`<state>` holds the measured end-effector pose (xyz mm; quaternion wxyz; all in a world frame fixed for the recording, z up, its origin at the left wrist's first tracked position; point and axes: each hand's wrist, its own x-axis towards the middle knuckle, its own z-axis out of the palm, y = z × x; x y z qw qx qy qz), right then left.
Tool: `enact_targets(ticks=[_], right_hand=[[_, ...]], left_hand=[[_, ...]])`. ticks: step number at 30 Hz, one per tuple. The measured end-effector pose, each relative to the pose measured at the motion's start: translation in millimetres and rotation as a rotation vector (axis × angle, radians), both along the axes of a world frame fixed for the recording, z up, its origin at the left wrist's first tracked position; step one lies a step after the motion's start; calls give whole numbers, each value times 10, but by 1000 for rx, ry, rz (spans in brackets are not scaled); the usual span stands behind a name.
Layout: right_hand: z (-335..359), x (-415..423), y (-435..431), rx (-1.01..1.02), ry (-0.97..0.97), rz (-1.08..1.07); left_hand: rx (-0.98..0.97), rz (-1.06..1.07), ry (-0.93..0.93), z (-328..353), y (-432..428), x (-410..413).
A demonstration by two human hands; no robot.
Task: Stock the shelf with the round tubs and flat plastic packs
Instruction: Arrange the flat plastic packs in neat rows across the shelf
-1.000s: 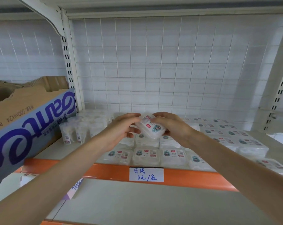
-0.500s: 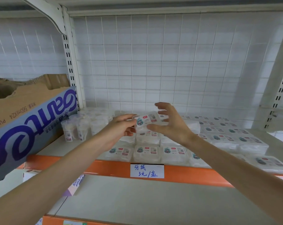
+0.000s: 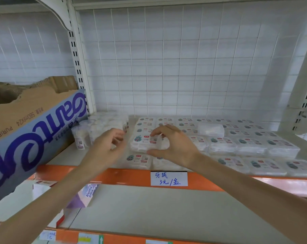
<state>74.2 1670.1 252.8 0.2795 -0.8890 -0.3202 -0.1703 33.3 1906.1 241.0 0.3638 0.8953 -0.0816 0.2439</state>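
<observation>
Here flat pack (image 3: 142, 143) label-up, long axis left-right — right hand (image 3: 173, 147) pinching it.

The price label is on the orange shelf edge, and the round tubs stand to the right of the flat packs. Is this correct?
No: the head view shows the round tubs standing to the left of the flat packs. The price label is on the orange shelf edge.

Both bare forearms reach forward and upward from the lower corners, drawing close together. The left hand (image 3: 108, 147) is blurred, palm turned inward, its fingers loosely curled. The right hand (image 3: 175, 147) arches palm-down, fingers (image 3: 164, 129) and thumb spread in a wide C; whether they grip is unclear
</observation>
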Motion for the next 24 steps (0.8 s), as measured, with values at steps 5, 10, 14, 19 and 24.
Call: enact_targets(ticks=[5,10,14,19,24], right_hand=[[-174,-112,250,-81,-2,-18],[-252,-169,336,-150,-41,-79],[-315,-177,332,-137,-67,-101],[-386,-150,317,-96,-139,-112],[-421,-128,307,-81,-126,-120]], left_hand=[[239,78,98,-396,368,-153],[401,18,70,-557,413,-203],[550,86,-101,-679,357,-230],[616,88,-270,-691,344,-219],[647,79,-314,-679,327,-235]])
